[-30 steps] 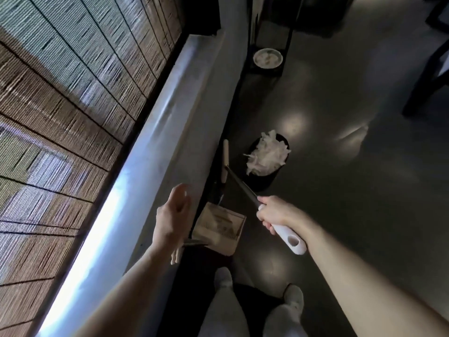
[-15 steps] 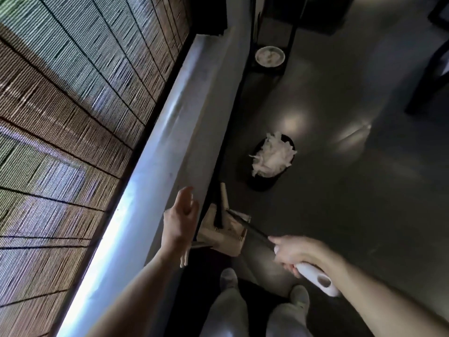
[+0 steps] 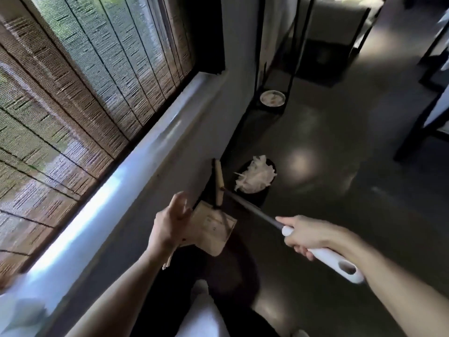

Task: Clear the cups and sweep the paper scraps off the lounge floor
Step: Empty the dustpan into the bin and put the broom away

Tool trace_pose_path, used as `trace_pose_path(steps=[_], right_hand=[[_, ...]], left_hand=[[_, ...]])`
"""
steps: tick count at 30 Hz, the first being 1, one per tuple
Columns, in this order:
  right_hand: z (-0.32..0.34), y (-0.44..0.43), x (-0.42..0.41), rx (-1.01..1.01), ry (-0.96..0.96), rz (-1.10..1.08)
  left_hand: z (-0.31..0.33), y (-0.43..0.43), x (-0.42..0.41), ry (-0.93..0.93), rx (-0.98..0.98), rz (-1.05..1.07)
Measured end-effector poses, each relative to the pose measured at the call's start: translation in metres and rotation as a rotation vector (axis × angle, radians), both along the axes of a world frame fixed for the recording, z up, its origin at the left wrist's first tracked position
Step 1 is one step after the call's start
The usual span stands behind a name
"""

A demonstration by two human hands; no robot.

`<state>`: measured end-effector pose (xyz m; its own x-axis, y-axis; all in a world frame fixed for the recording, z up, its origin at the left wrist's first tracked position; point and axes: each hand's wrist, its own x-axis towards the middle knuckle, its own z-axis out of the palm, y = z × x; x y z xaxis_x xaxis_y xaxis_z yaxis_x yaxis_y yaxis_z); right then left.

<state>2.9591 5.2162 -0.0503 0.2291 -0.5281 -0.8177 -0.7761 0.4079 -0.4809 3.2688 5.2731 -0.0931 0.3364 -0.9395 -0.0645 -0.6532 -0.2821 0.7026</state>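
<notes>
Right grip holds broom, left grip dustpan

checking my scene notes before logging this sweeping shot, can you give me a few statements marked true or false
1. The right hand grips the broom by its white handle. True.
2. The bin is empty. False: white paper scraps are heaped in it.
3. A round dish lies beyond the bin. True.
4. The dustpan is at the right hand. False: it is at the left hand.
5. The blind is on the person's right. False: it is on their left.
</notes>
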Motion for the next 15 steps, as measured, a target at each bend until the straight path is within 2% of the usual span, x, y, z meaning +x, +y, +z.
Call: trace_pose_path(steps=[5,10,15], right_hand=[[0.020,0.025,-0.077,-0.066,-0.102,0.032],[0.051,0.028,-0.126,-0.103,-0.188,0.012],[0.078,0.029,-0.151,-0.138,-0.271,-0.031]], left_hand=[[0.048,0.034,-0.052,-0.117,-0.090,0.113],[0.118,0.046,-0.091,-0.254,-0.165,0.130],[0.179,0.053,-0.137,-0.404,-0.271,0.022]])
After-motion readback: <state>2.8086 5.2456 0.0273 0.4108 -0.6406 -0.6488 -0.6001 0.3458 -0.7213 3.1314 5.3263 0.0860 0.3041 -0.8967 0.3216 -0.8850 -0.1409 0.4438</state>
